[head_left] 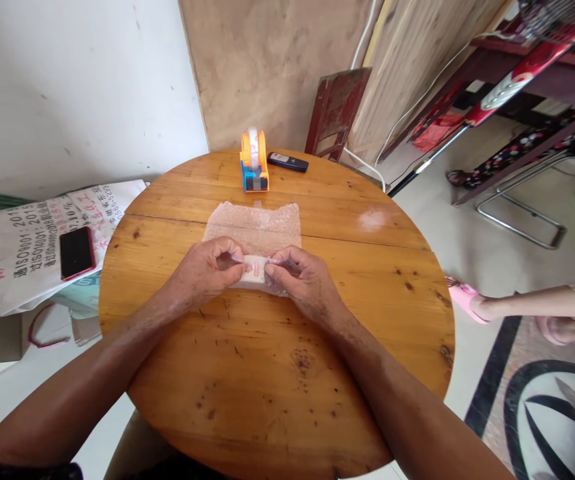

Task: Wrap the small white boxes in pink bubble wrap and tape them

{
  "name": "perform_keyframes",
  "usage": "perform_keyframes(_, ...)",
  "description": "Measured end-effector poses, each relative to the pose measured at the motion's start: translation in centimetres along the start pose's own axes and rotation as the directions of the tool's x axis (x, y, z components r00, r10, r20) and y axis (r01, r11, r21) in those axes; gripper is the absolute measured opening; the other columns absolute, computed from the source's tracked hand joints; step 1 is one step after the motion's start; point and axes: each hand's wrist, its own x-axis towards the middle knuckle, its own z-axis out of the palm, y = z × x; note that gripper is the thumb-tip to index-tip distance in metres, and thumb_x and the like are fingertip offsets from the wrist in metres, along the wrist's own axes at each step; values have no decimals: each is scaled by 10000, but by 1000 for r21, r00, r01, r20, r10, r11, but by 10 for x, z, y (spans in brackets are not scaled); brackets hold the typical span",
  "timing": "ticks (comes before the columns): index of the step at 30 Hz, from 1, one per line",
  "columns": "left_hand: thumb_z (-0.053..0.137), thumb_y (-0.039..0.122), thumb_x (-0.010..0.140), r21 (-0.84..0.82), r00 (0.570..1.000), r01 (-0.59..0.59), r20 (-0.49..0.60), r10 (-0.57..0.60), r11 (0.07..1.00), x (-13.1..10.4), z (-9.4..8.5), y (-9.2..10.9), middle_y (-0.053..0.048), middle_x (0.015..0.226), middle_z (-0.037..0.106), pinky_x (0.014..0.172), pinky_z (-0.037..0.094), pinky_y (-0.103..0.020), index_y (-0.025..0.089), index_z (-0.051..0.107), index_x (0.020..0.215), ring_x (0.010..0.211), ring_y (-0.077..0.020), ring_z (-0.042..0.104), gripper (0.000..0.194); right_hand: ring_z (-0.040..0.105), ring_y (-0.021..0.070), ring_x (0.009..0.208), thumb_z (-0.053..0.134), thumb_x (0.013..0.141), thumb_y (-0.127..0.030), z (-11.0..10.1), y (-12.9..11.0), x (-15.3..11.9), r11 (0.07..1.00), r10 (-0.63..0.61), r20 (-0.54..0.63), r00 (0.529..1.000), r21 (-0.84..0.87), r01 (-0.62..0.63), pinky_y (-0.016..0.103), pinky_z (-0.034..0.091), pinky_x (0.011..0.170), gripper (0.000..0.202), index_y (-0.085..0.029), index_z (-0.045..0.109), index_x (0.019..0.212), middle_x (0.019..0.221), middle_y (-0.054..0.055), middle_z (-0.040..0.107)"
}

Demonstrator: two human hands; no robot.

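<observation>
A sheet of clear bubble wrap (254, 223) lies spread on the round wooden table (267, 373). On its near edge sits a small white box (256, 268) with red print, partly covered by the wrap. My left hand (207, 270) is closed, thumb and forefinger pinching the wrap at the box's left end. At the right end my right hand (304, 277) pinches the wrap in the same way. The fingers hide both ends of the box. Beyond the sheet stands an orange and blue tape dispenser (254, 160) with a roll of clear tape.
Beside the dispenser lies a black remote control (288, 162). A phone (77, 253) rests on printed white sacking (32, 233) to the left. A wooden chair (337, 110) stands behind the table. At the right, another person's legs (532, 303) show near the table's edge.
</observation>
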Motion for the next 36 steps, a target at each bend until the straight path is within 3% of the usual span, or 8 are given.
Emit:
perform_keyframes(9,645,301,730,-60,990,90,118,-82,994,-13,-2,3,-2,777,645,613,424,-237,173,594,731,690,-129,554,138,636,175,746,661,710,-311,-4,-6,-8,994,88,120,989,52,-95,308,509,657,159,-203,556,658,901,52,714)
perform_keyframes(15,662,302,701,-110,975,163,172,-143,980,-9,-2,6,44,638,562,506,357,-196,176,572,741,551,-90,466,160,486,118,528,632,748,-348,-13,-2,-4,986,164,206,965,-48,-157,236,385,489,168,-204,564,695,603,-30,569)
perform_keyframes(18,640,252,720,-91,977,131,178,-113,987,-7,-3,7,51,661,571,525,384,-194,181,568,776,567,-89,483,115,526,138,582,606,778,-292,-16,-4,-6,977,51,172,984,-212,-14,260,417,538,89,-208,575,775,667,-15,600)
perform_keyframes(20,633,233,732,-64,982,94,171,-82,994,-7,-3,7,45,697,588,557,407,-202,183,577,793,606,-97,509,96,592,189,732,585,787,-228,-15,-10,-9,903,-134,69,989,-403,151,317,466,648,85,-212,590,871,829,39,652)
perform_keyframes(22,635,240,745,-55,983,76,169,-66,996,-8,-3,6,35,732,605,587,426,-214,185,587,812,647,-109,532,98,601,236,896,555,811,-176,-13,-18,-16,749,-363,26,931,-587,308,378,467,769,142,-220,604,936,1001,89,660)
perform_keyframes(25,618,244,774,-51,983,58,178,-48,997,-8,-3,3,19,795,639,646,457,-233,188,602,849,716,-126,572,94,589,238,937,521,877,-155,-5,-31,-26,515,-543,186,819,-696,500,411,419,838,163,-241,629,964,1055,76,680)
perform_keyframes(29,585,232,787,-14,984,18,179,-15,1000,-7,-2,1,9,828,656,704,469,-258,193,604,870,766,-141,591,94,588,239,952,501,952,-249,6,-37,-31,413,-478,373,795,-704,579,426,366,868,169,-226,641,1045,1028,61,712)
perform_keyframes(36,587,244,785,-33,980,21,200,-14,999,-5,-2,1,8,835,660,710,475,-265,198,603,875,766,-147,600,102,594,250,901,499,963,-415,-1,-30,-24,451,-354,366,861,-739,500,417,329,838,266,-186,634,976,1031,89,715)
